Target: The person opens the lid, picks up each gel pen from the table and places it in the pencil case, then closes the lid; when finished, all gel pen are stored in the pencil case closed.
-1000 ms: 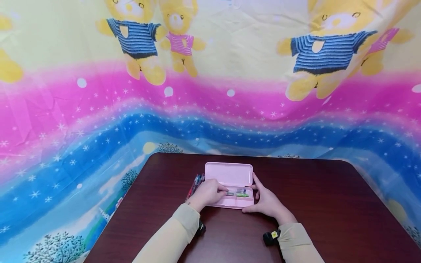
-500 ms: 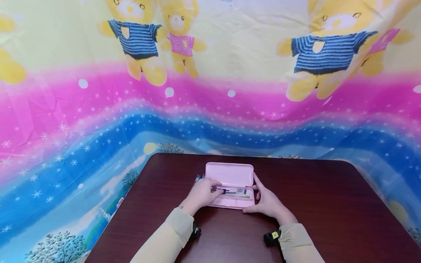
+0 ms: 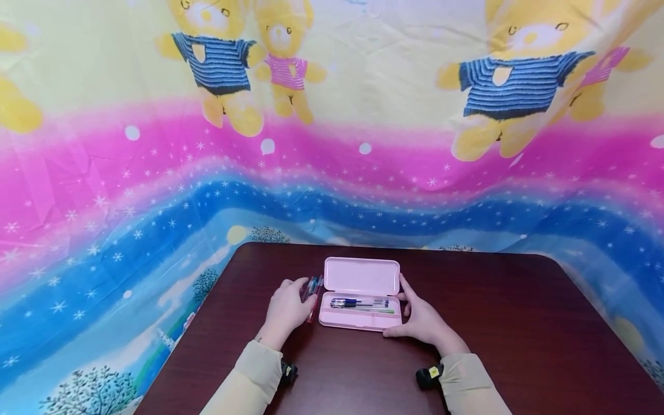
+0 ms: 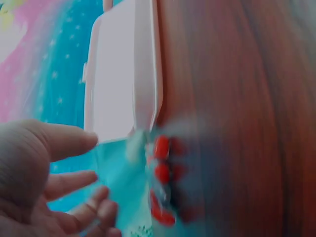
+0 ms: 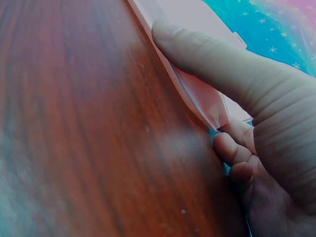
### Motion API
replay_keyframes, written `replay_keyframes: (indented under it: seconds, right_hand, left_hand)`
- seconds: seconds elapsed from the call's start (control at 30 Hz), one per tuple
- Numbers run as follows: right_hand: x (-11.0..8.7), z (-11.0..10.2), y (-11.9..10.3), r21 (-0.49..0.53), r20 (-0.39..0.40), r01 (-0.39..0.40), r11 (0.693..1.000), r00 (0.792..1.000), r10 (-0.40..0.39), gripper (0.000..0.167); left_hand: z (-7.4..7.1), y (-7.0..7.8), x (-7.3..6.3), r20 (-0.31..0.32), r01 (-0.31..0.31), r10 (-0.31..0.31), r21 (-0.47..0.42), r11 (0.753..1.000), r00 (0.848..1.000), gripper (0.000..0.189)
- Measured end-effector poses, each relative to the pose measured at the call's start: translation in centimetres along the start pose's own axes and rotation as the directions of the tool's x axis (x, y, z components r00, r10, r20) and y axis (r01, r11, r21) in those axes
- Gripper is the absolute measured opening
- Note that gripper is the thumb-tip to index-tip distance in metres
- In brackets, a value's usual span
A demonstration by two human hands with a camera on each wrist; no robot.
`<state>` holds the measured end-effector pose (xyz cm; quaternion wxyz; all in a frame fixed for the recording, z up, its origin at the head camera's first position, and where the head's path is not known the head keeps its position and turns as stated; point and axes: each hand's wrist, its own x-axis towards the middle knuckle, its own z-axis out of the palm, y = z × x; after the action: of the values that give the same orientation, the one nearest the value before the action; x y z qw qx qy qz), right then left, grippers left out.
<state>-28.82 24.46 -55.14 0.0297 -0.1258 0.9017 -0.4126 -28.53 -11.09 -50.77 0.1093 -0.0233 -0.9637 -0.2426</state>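
A pink pencil case (image 3: 334,319) lies with its lid (image 3: 362,275) raised in the head view. In its back compartment are a blue-gripped pen (image 3: 346,303) and a thin green-ended pen (image 3: 381,310). My right hand (image 3: 422,320) grips the case's right end, thumb along the front edge and fingers round the side. Left of the case, my left hand (image 3: 285,305) is spread over a bunch of pens (image 3: 313,287), fingers parted and palm holding nothing. Blurred red pen ends (image 4: 162,173) show beside those fingers in the left wrist view.
The dark wooden table (image 3: 498,323) runs out on both sides of the case. Behind it hangs a patterned cloth (image 3: 332,190) with bears and snowflakes. Black wrist cameras (image 3: 428,377) sit at both cuffs.
My left hand let go of the blue-gripped pen in the case's back compartment and moved left to the bunch of pens. The right hand stays at the case.
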Motion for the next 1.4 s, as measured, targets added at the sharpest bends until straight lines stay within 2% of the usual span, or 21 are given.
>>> replay_keyframes:
  seconds: [0.1, 0.2, 0.33, 0.6, 0.97, 1.2, 1.4]
  right_hand:
    - [0.0, 0.0, 0.0, 0.002, 0.0, 0.003, 1.0, 1.0, -0.003, 0.153]
    - [-0.1, 0.0, 0.0, 0.007, 0.005, 0.004, 1.0, 1.0, -0.004, 0.153]
    - [-0.2, 0.0, -0.1, 0.011, 0.004, 0.001, 1.0, 1.0, -0.001, 0.153]
    - [-0.2, 0.0, -0.3, 0.004, 0.003, -0.002, 1.0, 1.0, 0.002, 0.152]
    - [-0.2, -0.1, -0.4, -0.005, 0.003, 0.002, 1.0, 1.0, -0.002, 0.152]
    - [-0.1, 0.0, -0.2, -0.001, 0.0, -0.001, 1.0, 1.0, 0.001, 0.153]
    - [-0.1, -0.1, -0.1, 0.003, 0.0, 0.001, 1.0, 1.0, -0.001, 0.153]
  left_hand:
    - [-0.2, -1.0, -0.2, 0.048, 0.067, -0.069, 0.047, 0.997, 0.996, 0.064]
    - [-0.3, -1.6, -0.4, 0.093, 0.102, -0.109, 0.077, 0.992, 0.99, 0.064]
    - [-0.3, -2.2, -0.6, 0.13, 0.109, -0.12, 0.089, 0.99, 0.984, 0.058]
    - [-0.3, -2.6, -0.5, 0.164, 0.116, -0.13, 0.091, 0.989, 0.978, 0.049]
    - [-0.2, -2.5, -0.4, 0.158, 0.146, -0.158, 0.086, 0.986, 0.975, 0.037]
    - [-0.2, -2.6, -0.3, 0.134, 0.132, -0.143, 0.087, 0.987, 0.981, 0.026]
    - [-0.4, -2.6, -0.3, 0.143, 0.146, -0.157, 0.085, 0.986, 0.977, 0.021]
